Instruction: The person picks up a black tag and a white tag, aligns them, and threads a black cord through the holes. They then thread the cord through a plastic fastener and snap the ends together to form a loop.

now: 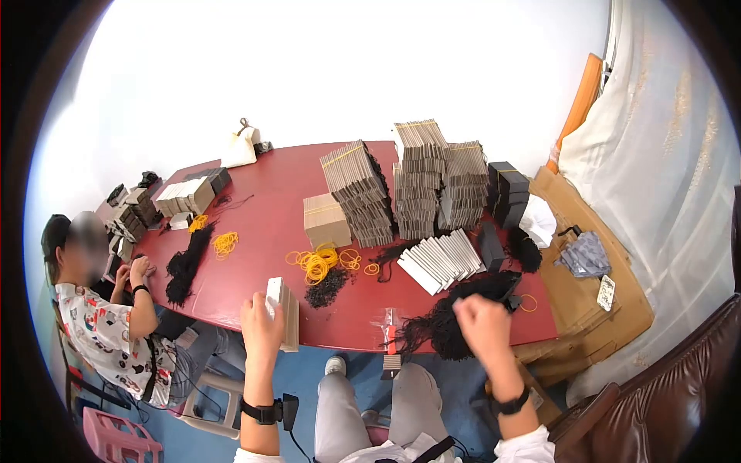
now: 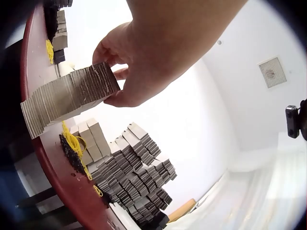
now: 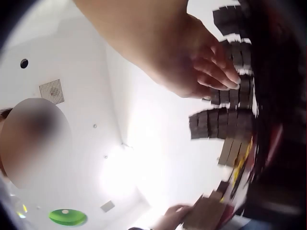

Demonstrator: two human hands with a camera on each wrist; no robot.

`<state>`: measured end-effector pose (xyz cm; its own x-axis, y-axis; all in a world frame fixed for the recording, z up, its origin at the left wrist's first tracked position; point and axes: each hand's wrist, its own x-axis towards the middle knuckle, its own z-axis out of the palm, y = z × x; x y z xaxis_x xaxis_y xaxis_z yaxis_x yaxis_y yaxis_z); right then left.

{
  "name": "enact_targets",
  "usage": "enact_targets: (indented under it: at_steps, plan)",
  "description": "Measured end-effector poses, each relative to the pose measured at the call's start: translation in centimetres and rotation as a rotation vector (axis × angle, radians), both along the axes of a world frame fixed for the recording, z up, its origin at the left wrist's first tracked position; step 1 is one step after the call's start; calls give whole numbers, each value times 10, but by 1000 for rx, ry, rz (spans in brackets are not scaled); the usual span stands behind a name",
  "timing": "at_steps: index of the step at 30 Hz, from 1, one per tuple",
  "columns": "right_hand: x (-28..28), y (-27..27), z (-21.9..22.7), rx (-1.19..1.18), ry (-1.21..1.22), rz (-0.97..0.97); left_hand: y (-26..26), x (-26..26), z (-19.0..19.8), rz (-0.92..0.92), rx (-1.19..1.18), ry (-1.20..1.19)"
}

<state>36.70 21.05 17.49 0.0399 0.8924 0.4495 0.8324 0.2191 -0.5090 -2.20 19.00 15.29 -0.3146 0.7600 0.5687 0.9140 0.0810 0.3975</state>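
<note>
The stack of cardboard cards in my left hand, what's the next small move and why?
Probably reach the right hand across to the loose yellow rubber bands and take one. The left hand grips the card stack upright at the table's near edge, unbanded, while the right hand hovers over the black cords, seemingly holding nothing.

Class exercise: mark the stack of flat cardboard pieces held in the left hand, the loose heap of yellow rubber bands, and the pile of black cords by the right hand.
Stack of flat cardboard pieces [image 1: 287, 312], head view, side edge.
Heap of yellow rubber bands [image 1: 316, 265], head view, middle.
Pile of black cords [image 1: 444, 328], head view, centre.
</note>
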Motion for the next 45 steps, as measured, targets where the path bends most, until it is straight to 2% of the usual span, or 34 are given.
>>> enact_targets:
  at_steps: [1,2,4,5,7,8,9,10,12,14,18,19,21,22,23,24,25,27,28,30,32,34,36,38,43,45]
  plan:
    - [17,30,-6,145,68,-43,0,-1,0,4,4,-1]
    - [31,58,-7,180,30,-156,-1,-1,-1,8,25,30]
    - [55,103,-14,202,-162,-317,-5,-2,2,20,49,63]
    - [64,122,-21,187,-235,-362,-8,2,5,51,59,61]
    - [73,144,-27,-18,-278,-429,-15,9,15,84,73,62]
    - [74,150,-26,-108,-272,-451,-20,13,21,51,82,-36]
    - [75,154,-26,-101,-269,-447,-25,16,26,19,90,-134]
    - [76,158,-27,-153,-266,-452,-30,19,30,24,96,-133]
    - [73,158,-27,-204,-264,-454,-46,26,36,-176,150,-170]
    - [70,154,-26,-163,-230,-493,-64,46,41,-268,127,-234]
    - [69,151,-25,-151,-248,-504,-83,71,7,-587,42,-328]
    - [70,153,-26,-142,-245,-517,-87,77,-4,-596,-25,-448]
    - [71,152,-26,-138,-249,-526,-86,84,-23,-614,-61,-452]
    - [72,151,-24,-56,-251,-536,-88,86,-35,-617,-104,-494]
    - [73,148,-23,25,-253,-544,-87,87,-52,-613,-107,-501]
    - [73,140,-19,116,-243,-529,-85,87,-68,-607,-145,-653]
    - [73,131,-16,188,-140,-458,-87,87,-83,-596,-182,-804]
    - [72,114,-17,417,9,-284,-91,92,-92,-579,-214,-876]
    - [70,102,-23,411,6,-278,-92,96,-97,-570,-242,-947]
    - [52,62,-26,323,359,-9,-95,101,-111,-559,-275,-1018]
    - [33,18,-39,232,492,152,-96,105,-119,-584,-273,-1047]
    - [20,-20,-55,158,421,334,-96,107,-131,-570,-279,-1033]
    - [12,-50,-69,-53,482,452,-98,111,-132,-548,-312,-953]
    - [9,-74,-88,-158,531,425,-96,114,-141,-540,-271,-943]
    - [6,-109,-139,-213,672,394,-98,124,-143,-534,-196,-873]
    - [3,-116,-147,-228,628,372,-97,127,-146,-469,-225,-883]
